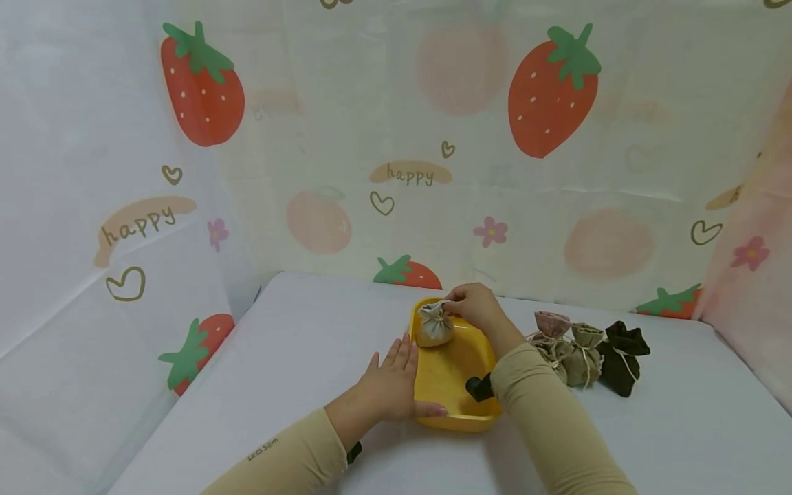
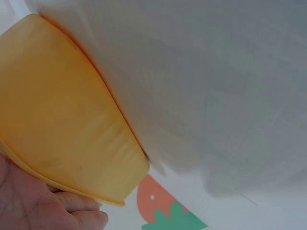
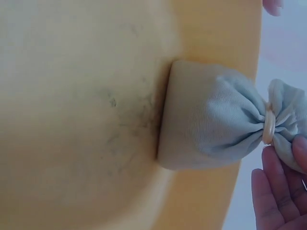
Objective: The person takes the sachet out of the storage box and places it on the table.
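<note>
A pale grey drawstring pouch (image 1: 435, 332) stands in the far left corner of a yellow plastic tray (image 1: 442, 385). At its gathered neck, my right hand (image 1: 479, 306) pinches the cloth between thumb and fingers. The right wrist view shows the pouch (image 3: 201, 120) against the tray wall, its cord tied round the neck. My left hand (image 1: 390, 388) lies along the tray's left side, fingers straight and thumb over the near rim. In the left wrist view, the fingers (image 2: 79, 211) touch the rim beside the tray's outer wall (image 2: 67, 105).
Right of the tray, several drawstring pouches stand close together: a pink one (image 1: 552, 323), an olive one (image 1: 584, 357) and a dark one (image 1: 621, 357) among them. A white cloth (image 1: 309, 330) covers the table. Strawberry-printed sheets (image 1: 383, 103) hang behind and at both sides.
</note>
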